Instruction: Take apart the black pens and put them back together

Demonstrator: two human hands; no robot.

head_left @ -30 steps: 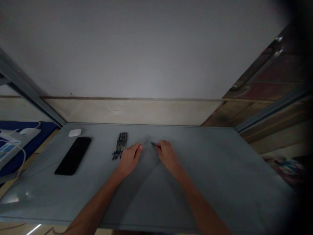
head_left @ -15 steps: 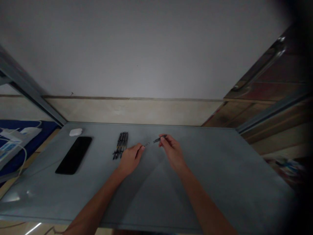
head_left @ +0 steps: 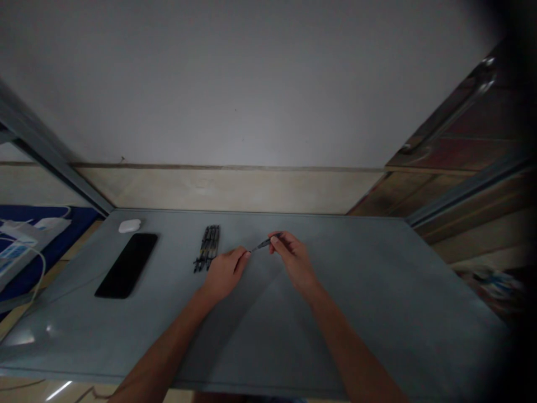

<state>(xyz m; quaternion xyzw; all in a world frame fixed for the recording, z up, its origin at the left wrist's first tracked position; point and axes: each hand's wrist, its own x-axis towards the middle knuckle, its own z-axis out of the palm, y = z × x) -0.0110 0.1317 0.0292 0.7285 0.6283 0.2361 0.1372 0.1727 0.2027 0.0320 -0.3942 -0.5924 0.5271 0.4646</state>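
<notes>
Here's the dark pen piece [head_left: 264, 243], slim and slanting, right at the heart of the action, up over the worktop [head_left: 377, 302] between two bare hands! The right hand [head_left: 295, 264] has it, fingers clamped on the upper end, the narrow tip angled down toward the left. And the left hand [head_left: 224, 274] faces it, thumb and fingers pinched together on a thin piece [head_left: 254, 249] that lines up with that tip; whether the two actually join is too small to make out. Just beside the left knuckles, a row of dark pens [head_left: 207, 246] lies side by side on the worktop. Further left, a black phone [head_left: 126, 266] lies flat at a slant, and behind it a small white case [head_left: 130, 225] sits near the back edge. Out past the left end, white boxy items [head_left: 23, 235] rest on a blue surface [head_left: 86, 215]; a grey post [head_left: 46, 152] slopes past, and a broad pale panel [head_left: 235, 84] fills the background.
</notes>
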